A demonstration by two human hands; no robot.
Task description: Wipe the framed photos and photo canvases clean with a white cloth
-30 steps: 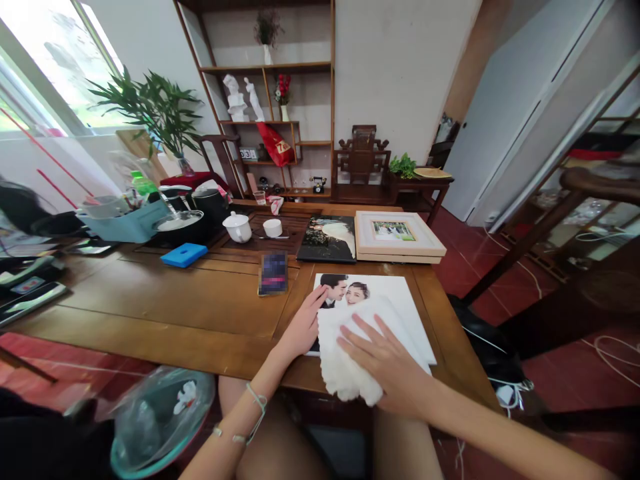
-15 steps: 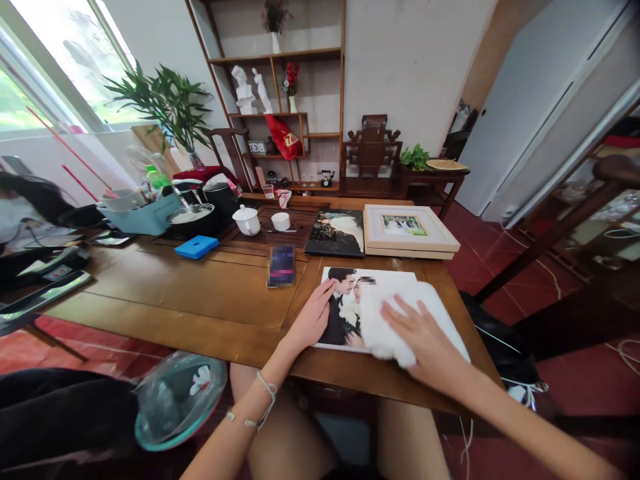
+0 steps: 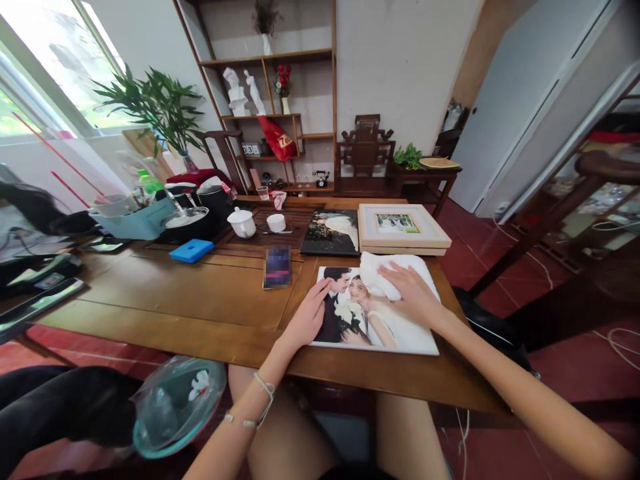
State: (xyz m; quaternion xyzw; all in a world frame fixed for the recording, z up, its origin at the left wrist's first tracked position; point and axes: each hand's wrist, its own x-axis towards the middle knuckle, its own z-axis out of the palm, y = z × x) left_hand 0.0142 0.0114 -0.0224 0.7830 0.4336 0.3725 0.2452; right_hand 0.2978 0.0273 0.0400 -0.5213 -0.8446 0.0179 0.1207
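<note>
A wedding photo panel (image 3: 345, 313) lies flat near the table's front edge, showing a couple in a dark suit and a white dress. My left hand (image 3: 309, 313) rests on its left edge, fingers stretched out over the printed suit and holding nothing. Over the panel's upper right part is a bunched white cloth (image 3: 377, 272). My right hand (image 3: 413, 293) presses on this cloth with fingers extended, gripping it against the surface. The cloth hides the panel's upper right corner.
Behind the panel lie a dark photo panel (image 3: 331, 233) and stacked pale frames (image 3: 440, 239). A phone (image 3: 277, 267), a blue block (image 3: 192, 251), a lidded white cup (image 3: 241, 223) and a blue bin of items (image 3: 133, 220) stand leftward. A lined waste bin (image 3: 177, 407) is below.
My right hand has pushed the white cloth up and away across the panel, uncovering its lower right part and the second face. My left hand stays on the left edge.
</note>
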